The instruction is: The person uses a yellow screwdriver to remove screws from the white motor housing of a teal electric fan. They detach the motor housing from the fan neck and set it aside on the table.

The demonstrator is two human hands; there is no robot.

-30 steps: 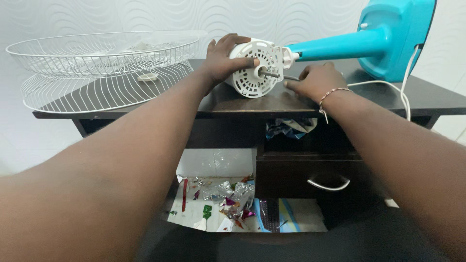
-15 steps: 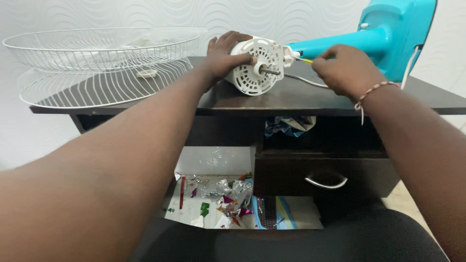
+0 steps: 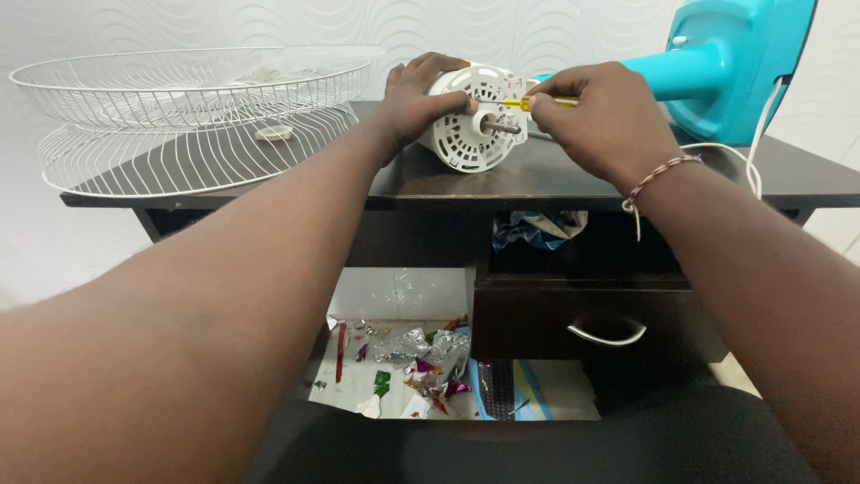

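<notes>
The left hand [image 3: 417,99] is wrapped around the white fan motor housing [image 3: 470,121], which lies on its side on the dark table [image 3: 573,179], and the right hand [image 3: 600,121] pinches a small yellow-handled screwdriver [image 3: 528,103] against its front face. Best bet here, I'd say: keep that housing pinned so it can't roll, line the tip square with the screw and push in while turning so it doesn't slip. Also mind the bare shaft [image 3: 502,127] just below the tip.

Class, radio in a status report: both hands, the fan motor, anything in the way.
Left hand gripping white fan motor. Right hand holds yellow screwdriver at motor face. Wire grilles lie left, apart.
</notes>
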